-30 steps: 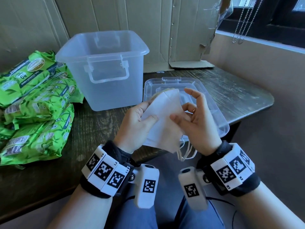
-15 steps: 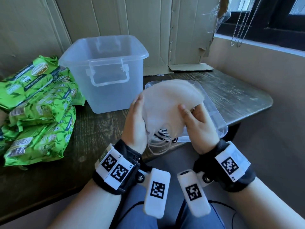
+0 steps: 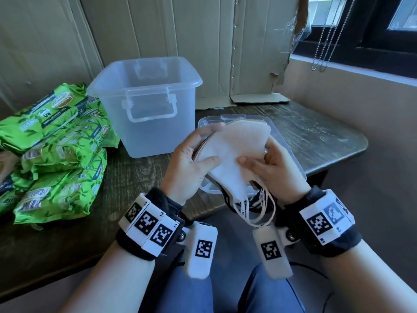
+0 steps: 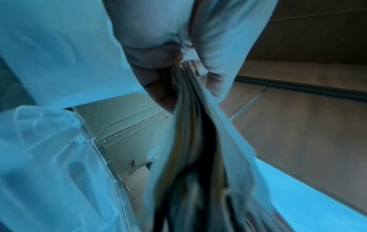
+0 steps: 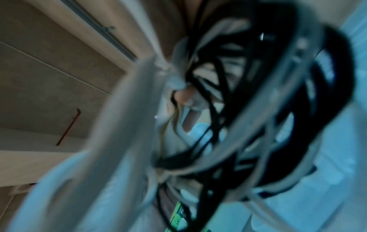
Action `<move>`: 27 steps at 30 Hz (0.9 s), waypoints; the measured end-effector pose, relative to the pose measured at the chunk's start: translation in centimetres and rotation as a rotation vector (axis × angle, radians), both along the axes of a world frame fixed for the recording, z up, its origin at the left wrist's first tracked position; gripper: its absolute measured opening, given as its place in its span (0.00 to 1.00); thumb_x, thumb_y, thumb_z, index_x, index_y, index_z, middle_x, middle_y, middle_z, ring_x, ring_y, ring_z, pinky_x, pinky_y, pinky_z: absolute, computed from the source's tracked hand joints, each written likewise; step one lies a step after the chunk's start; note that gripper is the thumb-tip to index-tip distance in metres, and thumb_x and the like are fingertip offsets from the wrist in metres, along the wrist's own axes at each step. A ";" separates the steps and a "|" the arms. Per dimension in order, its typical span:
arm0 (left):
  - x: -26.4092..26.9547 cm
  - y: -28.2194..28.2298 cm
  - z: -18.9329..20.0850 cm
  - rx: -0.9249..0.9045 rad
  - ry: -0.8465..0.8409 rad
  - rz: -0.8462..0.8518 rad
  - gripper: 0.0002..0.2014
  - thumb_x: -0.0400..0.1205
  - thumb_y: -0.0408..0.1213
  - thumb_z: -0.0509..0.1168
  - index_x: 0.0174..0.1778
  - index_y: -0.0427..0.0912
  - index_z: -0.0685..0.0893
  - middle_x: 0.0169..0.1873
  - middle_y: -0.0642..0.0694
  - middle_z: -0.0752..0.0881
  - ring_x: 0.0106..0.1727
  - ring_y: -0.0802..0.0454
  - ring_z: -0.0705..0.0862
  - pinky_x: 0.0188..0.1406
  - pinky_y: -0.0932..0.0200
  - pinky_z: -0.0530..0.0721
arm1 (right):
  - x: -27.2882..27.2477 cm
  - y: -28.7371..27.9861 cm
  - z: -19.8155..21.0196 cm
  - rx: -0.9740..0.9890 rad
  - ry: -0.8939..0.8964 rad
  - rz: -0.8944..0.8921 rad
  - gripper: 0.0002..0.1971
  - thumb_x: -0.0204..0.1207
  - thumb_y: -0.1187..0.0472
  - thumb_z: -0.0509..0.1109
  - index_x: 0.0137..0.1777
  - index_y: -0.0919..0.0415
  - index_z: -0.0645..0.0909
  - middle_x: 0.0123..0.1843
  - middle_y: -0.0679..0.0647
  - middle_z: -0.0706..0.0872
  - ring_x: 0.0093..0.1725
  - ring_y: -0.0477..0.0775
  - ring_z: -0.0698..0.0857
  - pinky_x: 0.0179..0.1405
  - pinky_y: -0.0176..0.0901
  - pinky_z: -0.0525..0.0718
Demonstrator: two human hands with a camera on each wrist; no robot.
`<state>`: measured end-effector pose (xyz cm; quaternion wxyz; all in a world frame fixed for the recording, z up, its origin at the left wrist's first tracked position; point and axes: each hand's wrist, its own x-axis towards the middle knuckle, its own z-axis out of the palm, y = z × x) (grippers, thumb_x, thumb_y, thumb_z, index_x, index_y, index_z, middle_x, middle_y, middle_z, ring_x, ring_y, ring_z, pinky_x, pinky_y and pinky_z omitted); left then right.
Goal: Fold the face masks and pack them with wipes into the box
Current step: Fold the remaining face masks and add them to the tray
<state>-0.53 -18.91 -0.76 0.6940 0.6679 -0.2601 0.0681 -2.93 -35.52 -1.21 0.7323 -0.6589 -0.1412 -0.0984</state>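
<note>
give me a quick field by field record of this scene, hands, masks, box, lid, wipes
left hand: grips the stack of masks from its left side, thumb on top
right hand: pinches the stack from the right
masks: several stacked, white one on top, held above the table edge, ear loops hanging below
box: clear plastic, upright on the table, open, looks empty
lid: clear, flat on the table behind the hands
wipes: green packs piled left of the box
table: dark wood

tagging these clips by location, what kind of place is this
Probably a makeshift packing corner in a room, not a proper workshop: a worn dark wooden table by a window with bead blind cords, and flattened cardboard propped against the wall.
</note>
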 end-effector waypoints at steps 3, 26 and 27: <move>-0.3 0.3 0.9 0.175 -0.014 -0.083 0.15 0.72 0.29 0.68 0.47 0.55 0.88 0.47 0.63 0.89 0.56 0.65 0.84 0.60 0.68 0.77 | -0.8 -0.5 0.9 -0.016 0.039 0.076 0.23 0.61 0.67 0.71 0.59 0.62 0.74 0.41 0.49 0.90 0.41 0.48 0.89 0.40 0.40 0.88; 1.4 1.2 2.3 0.178 -0.100 0.060 0.17 0.76 0.19 0.66 0.43 0.49 0.84 0.42 0.65 0.87 0.51 0.76 0.81 0.55 0.79 0.72 | -1.8 -2.5 1.3 -0.330 -0.051 -0.031 0.25 0.60 0.53 0.68 0.59 0.34 0.75 0.58 0.43 0.81 0.64 0.48 0.78 0.65 0.45 0.75; 1.5 1.1 2.4 0.219 -0.121 0.036 0.17 0.77 0.19 0.66 0.45 0.51 0.83 0.46 0.64 0.85 0.53 0.76 0.80 0.57 0.80 0.71 | -1.8 -2.3 1.7 -0.305 -0.094 -0.019 0.22 0.62 0.52 0.65 0.57 0.32 0.77 0.62 0.39 0.80 0.69 0.45 0.74 0.68 0.39 0.72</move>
